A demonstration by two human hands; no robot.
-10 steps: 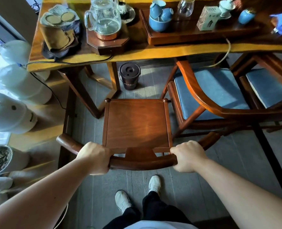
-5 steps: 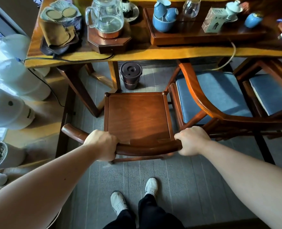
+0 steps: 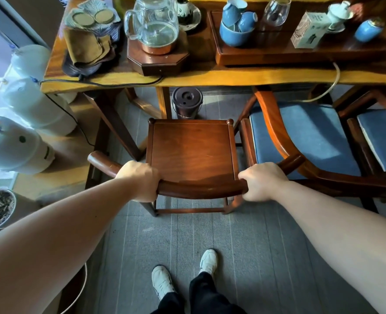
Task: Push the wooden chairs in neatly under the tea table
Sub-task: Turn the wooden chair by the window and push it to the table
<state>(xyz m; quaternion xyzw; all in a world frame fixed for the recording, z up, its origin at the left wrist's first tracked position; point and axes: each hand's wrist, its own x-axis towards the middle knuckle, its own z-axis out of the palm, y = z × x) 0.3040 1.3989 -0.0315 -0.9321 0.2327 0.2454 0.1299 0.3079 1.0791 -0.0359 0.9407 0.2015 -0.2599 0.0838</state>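
A dark wooden chair (image 3: 190,150) with a bare square seat stands in front of me, its front edge a little short of the tea table (image 3: 244,77). My left hand (image 3: 140,180) and my right hand (image 3: 261,181) each grip its curved back rail, one on either side. To its right a chair with a blue cushion (image 3: 300,134) sits partly under the table, touching the first chair's rail. A second blue-cushioned chair (image 3: 382,137) shows at the right edge.
A dark lidded bucket (image 3: 187,103) stands on the floor under the table, just beyond the chair. The table leg (image 3: 117,123) slants left of the seat. White water jugs (image 3: 13,146) lie at the left. A glass kettle (image 3: 153,23) and blue cups (image 3: 237,23) sit on top.
Both hands have pushed the bare-seat chair forward toward the table, and I have stepped after it. Its front edge now lies close to the bucket.
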